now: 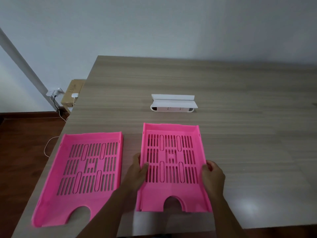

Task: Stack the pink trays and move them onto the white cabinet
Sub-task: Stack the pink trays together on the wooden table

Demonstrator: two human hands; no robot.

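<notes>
Two pink slotted trays lie on the wooden table. The right tray (172, 191) sits near the front edge, and both my hands grip it. My left hand (137, 170) holds its left rim with the thumb over the edge. On the opposite rim my right hand (212, 176) is closed the same way. The left tray (78, 191) lies flat beside it, untouched, partly covered by my left forearm. A small white cabinet (173, 104) stands further back on the table, directly beyond the right tray.
The wooden table (240, 134) stretches wide to the right and back towards a pale wall. Off its left edge, a cardboard box (72, 93), a wall socket with plugs (54, 92) and a loose white cable (51, 143) sit over a dark wooden floor.
</notes>
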